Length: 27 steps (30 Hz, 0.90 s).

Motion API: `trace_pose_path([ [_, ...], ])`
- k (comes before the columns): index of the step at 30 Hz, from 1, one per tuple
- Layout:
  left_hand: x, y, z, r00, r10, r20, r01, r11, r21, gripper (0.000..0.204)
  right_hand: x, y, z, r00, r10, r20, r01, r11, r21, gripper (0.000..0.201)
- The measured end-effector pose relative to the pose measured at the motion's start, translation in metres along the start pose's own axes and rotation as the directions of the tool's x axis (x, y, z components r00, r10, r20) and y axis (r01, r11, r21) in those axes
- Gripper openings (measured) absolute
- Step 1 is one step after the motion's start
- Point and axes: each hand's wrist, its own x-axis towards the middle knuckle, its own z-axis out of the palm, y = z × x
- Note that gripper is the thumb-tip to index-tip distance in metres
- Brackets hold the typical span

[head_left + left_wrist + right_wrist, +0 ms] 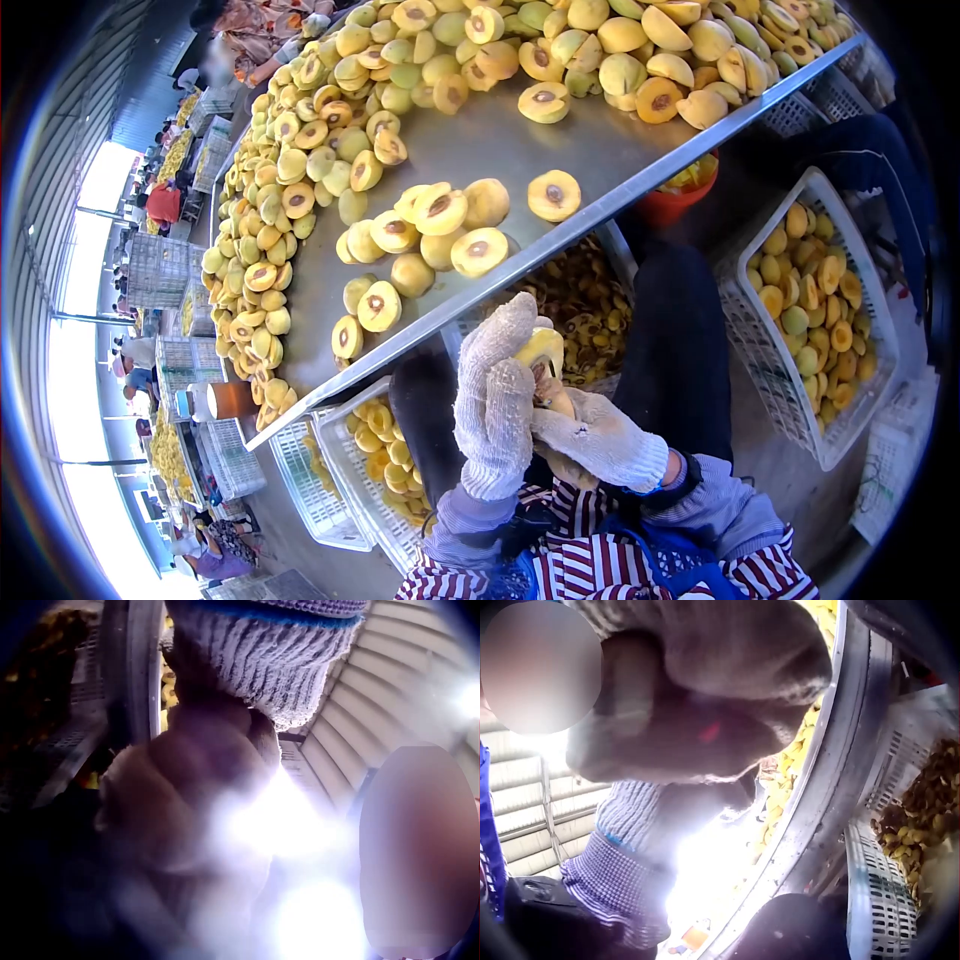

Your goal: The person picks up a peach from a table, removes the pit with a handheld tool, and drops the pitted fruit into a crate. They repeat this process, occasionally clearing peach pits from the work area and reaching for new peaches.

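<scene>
In the head view both hands wear pale knitted gloves and meet below the metal table's edge. The left hand [495, 400], fingers raised and bent, holds a yellow fruit piece [543, 348] on its inner side. Against it from the right, the right hand [605, 440] pinches an orange-brown piece [556, 400] with its thumb; its other fingers are mostly hidden. A dark pit or cut face shows between the hands, too small to tell which. Both wrist views show blurred, glare-struck gloves, with the held fruit hidden.
Halved fruits [440, 210] lie on the metal table [450, 140], heaped along its far and left sides. Beneath the hands is a crate of brownish pieces [585, 300]. Fruit crates stand left [335, 440] and right [740, 330], near a red bucket [672, 205]. People work farther back.
</scene>
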Motion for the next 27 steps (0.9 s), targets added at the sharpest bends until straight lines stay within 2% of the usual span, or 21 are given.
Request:
trace_pose_path([
  [2, 0.004, 0.002, 0.000, 0.999, 0.044, 0.029, -0.046, 0.995, 0.093, 0.041, 0.001, 0.000, -0.002, 0.999, -0.005, 0.033, 0.004, 1.000, 0.029, 0.034],
  [3, 0.004, 0.002, 0.003, 0.997, 0.074, 0.012, -0.074, 0.995, 0.061, 0.035, 0.002, -0.003, -0.004, 1.000, 0.005, 0.029, -0.005, 1.000, 0.000, 0.033],
  [6, 0.007, -0.016, -0.004, 0.928, 0.337, 0.157, -0.371, 0.829, 0.419, 0.049, 0.004, -0.005, -0.014, 0.998, 0.039, 0.051, -0.040, 0.999, 0.021, 0.034],
  [7, 0.010, -0.015, -0.006, 0.909, 0.367, 0.198, -0.417, 0.785, 0.457, 0.044, 0.004, 0.000, -0.018, 0.996, 0.039, 0.085, -0.047, 0.995, 0.087, 0.034],
  [8, 0.010, -0.012, -0.006, 0.960, 0.251, 0.125, -0.280, 0.884, 0.375, 0.039, 0.003, 0.002, -0.020, 0.992, 0.041, 0.118, -0.059, 0.986, 0.154, 0.035],
  [9, 0.010, -0.006, -0.003, 0.990, 0.122, 0.065, -0.136, 0.952, 0.276, 0.035, 0.000, -0.005, -0.013, 0.998, 0.018, 0.057, -0.025, 0.991, 0.128, 0.033],
  [10, 0.011, 0.000, -0.002, 1.000, -0.014, 0.018, 0.011, 0.986, 0.167, 0.032, -0.001, -0.015, -0.009, 0.994, 0.110, 0.017, -0.111, 0.991, 0.069, 0.030],
  [11, 0.013, 0.002, -0.003, 0.994, -0.105, 0.016, 0.105, 0.994, 0.006, 0.035, 0.000, -0.015, -0.008, 0.995, 0.102, 0.013, -0.103, 0.993, 0.063, 0.029],
  [12, 0.013, 0.004, -0.005, 0.980, -0.195, 0.028, 0.197, 0.968, -0.153, 0.038, 0.002, -0.012, -0.007, 0.995, 0.098, 0.014, -0.099, 0.993, 0.057, 0.028],
  [14, 0.013, 0.006, -0.012, 0.931, -0.355, 0.080, 0.352, 0.820, -0.452, 0.046, 0.001, -0.016, -0.005, 0.996, 0.075, -0.041, -0.078, 0.995, -0.063, 0.028],
  [15, 0.012, -0.001, -0.020, 0.930, -0.360, 0.071, 0.349, 0.808, -0.474, 0.053, -0.001, -0.015, -0.005, 0.997, 0.061, -0.054, -0.066, 0.993, -0.093, 0.028],
  [16, 0.008, -0.006, -0.027, 0.923, -0.385, 0.020, 0.335, 0.776, -0.534, 0.049, -0.002, -0.013, -0.006, 0.997, 0.054, -0.057, -0.061, 0.990, -0.130, 0.028],
  [17, 0.005, -0.013, -0.036, 0.925, -0.377, -0.042, 0.320, 0.835, -0.447, 0.048, -0.004, -0.005, -0.010, 0.995, -0.018, -0.097, 0.011, 0.997, -0.078, 0.027],
  [18, -0.001, -0.013, -0.048, 0.919, -0.377, -0.112, 0.318, 0.880, -0.353, 0.049, 0.000, 0.001, -0.017, 0.982, -0.080, -0.174, 0.054, 0.988, -0.147, 0.024],
  [19, -0.010, -0.002, -0.061, 0.938, -0.336, -0.083, 0.296, 0.903, -0.311, 0.046, -0.001, 0.004, -0.018, 0.973, -0.115, -0.200, 0.080, 0.981, -0.175, 0.023],
  [20, -0.017, 0.004, -0.072, 0.917, -0.380, -0.122, 0.334, 0.898, -0.286, 0.045, -0.001, 0.007, -0.019, 0.963, -0.150, -0.225, 0.103, 0.973, -0.205, 0.024],
  [22, -0.035, -0.002, -0.105, 0.948, -0.199, -0.247, 0.232, 0.966, 0.112, 0.046, 0.002, 0.010, -0.021, 0.965, -0.154, -0.212, 0.104, 0.968, -0.227, 0.026],
  [23, -0.045, 0.007, -0.119, 0.925, -0.189, -0.329, 0.258, 0.949, 0.180, 0.043, 0.007, 0.011, -0.021, 0.977, -0.123, -0.173, 0.083, 0.972, -0.221, 0.028],
  [24, -0.055, 0.014, -0.134, 0.907, -0.104, -0.408, 0.244, 0.920, 0.307, 0.040, 0.012, 0.018, -0.022, 0.981, -0.120, -0.153, 0.096, 0.983, -0.155, 0.030],
  [26, -0.081, 0.007, -0.190, 0.879, 0.163, -0.447, 0.170, 0.770, 0.615, 0.040, 0.025, 0.033, -0.034, 0.974, -0.163, -0.155, 0.130, 0.970, -0.205, 0.032],
  [27, -0.093, 0.011, -0.220, 0.834, 0.289, -0.470, 0.182, 0.661, 0.728, 0.042, 0.028, 0.034, -0.033, 0.973, -0.176, -0.150, 0.138, 0.962, -0.237, 0.032],
])
